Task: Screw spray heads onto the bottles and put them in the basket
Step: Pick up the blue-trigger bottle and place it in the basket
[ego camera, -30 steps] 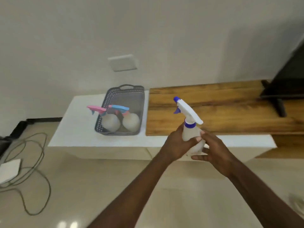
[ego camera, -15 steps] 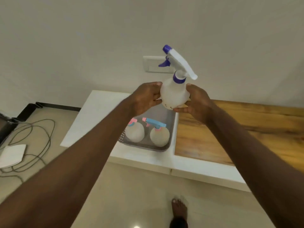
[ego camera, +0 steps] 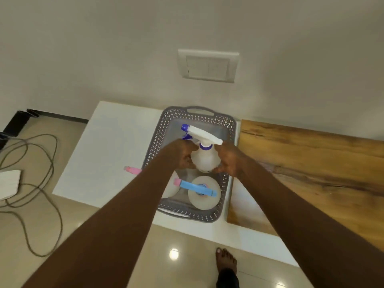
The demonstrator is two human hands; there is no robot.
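A white bottle [ego camera: 204, 160] with a white and purple spray head [ego camera: 202, 135] is upright inside the grey perforated basket [ego camera: 225, 196], in its far half. My left hand [ego camera: 181, 154] and my right hand [ego camera: 230, 161] both grip its round body from the sides. In the near half stand two more white bottles: one with a blue spray head [ego camera: 197, 189] and one with a pink spray head [ego camera: 133, 170], whose nozzle sticks out past the basket's left wall. My left forearm hides most of the pink-headed bottle.
The basket stands on a low white counter [ego camera: 108, 154] against the wall, with a wooden top [ego camera: 311, 173] to its right. A wall switch plate [ego camera: 207, 66] is above. Cables [ego camera: 37, 183] and a white box [ego camera: 8, 183] lie on the floor at left. My bare foot [ego camera: 225, 259] is near the counter.
Both hands have carried the purple-headed bottle from in front of the counter, up over the basket and down into its far half. My view has moved closer and looks more steeply down.
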